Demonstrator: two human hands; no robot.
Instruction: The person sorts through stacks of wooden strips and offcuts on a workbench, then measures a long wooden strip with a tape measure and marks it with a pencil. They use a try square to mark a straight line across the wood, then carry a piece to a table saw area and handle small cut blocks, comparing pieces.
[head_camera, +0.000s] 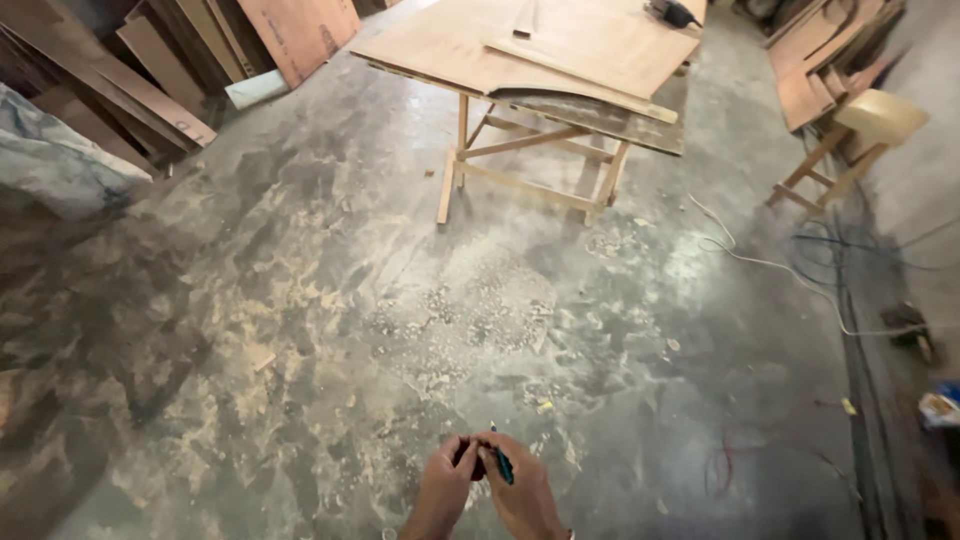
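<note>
Near the bottom edge, the left hand (447, 487) and right hand (522, 492), wrists cut off, pinch a slim teal pen (501, 463); a small dark object between the fingers is unclear.

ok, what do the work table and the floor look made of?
Work table: looks like bare, unfinished wood, with pale plywood-like sheets on a light timber trestle frame and visible layered edges. Floor: probably bare concrete, grey and mottled, dusted with tan sawdust and chips.
</note>
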